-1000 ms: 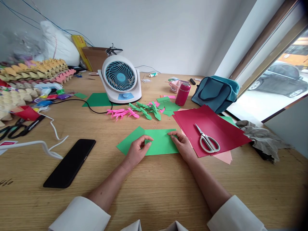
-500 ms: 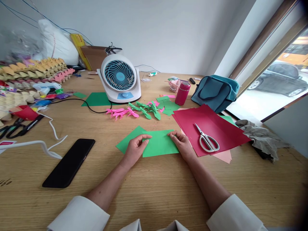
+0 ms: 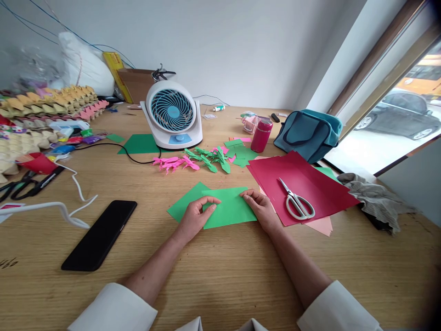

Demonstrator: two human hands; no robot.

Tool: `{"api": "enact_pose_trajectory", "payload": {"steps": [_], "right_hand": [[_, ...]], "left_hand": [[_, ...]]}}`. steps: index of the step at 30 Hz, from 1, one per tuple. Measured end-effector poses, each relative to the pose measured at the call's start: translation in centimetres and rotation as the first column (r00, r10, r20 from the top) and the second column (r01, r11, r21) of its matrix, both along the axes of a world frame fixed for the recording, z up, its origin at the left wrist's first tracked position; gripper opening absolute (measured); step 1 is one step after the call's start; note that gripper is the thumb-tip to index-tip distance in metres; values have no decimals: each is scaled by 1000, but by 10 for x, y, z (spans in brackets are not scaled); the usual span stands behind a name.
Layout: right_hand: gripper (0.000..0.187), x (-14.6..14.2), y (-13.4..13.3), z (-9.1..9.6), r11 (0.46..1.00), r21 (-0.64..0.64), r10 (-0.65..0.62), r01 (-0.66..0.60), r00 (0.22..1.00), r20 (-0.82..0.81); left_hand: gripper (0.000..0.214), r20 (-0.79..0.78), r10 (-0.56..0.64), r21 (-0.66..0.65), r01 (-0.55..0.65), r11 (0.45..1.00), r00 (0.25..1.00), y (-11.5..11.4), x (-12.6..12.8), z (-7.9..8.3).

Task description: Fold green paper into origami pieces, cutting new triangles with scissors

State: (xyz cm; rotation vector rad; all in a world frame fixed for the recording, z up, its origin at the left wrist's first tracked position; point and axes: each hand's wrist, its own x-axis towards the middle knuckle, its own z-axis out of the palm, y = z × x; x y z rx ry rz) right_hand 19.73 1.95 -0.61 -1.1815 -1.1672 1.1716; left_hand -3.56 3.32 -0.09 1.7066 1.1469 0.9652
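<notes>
We judge the bright-green rectangular paper sheet (image 3: 230,210) light, easily creased, best held by its side edges; whether our left hand (image 3: 193,217) or right hand (image 3: 261,209) pinches it we cannot tell.

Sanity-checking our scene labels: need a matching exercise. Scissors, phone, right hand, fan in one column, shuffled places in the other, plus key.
Things
1. Scissors
2. Phone
3. Right hand
4. Fan

Places
A. At the right end of the front green sheet
B. Standing behind the pink cutouts
C. Lying on the dark red sheets
D. Flat on the table, to the left of the left forearm

Pairs: 1-C, 2-D, 3-A, 4-B
</notes>
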Motion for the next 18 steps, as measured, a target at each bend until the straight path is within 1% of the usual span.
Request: {"api": "enact_pose_trajectory", "payload": {"steps": [5,10,12,16,18], "right_hand": [[39,1,1,0,1000,23,22,-22,1000,-4],[33,1,1,2,994,62,91,-95,993,71],[32,1,1,1,988,74,131,-136,989,75],[37,0,2,-5,969,49,240,-243,969,62],[38,1,2,-7,964,41,259,-263,962,82]], "left_hand": [[29,9,79,3,-79,997,997,1,-2,4],[29,26,185,17,-186,982,982,4,-5,1],[31,20,193,8,-193,981,981,4,-5,-1],[37,22,152,-25,-151,988,988,3,-5,0],[38,23,137,-32,-136,990,990,2,-4,1]]}}
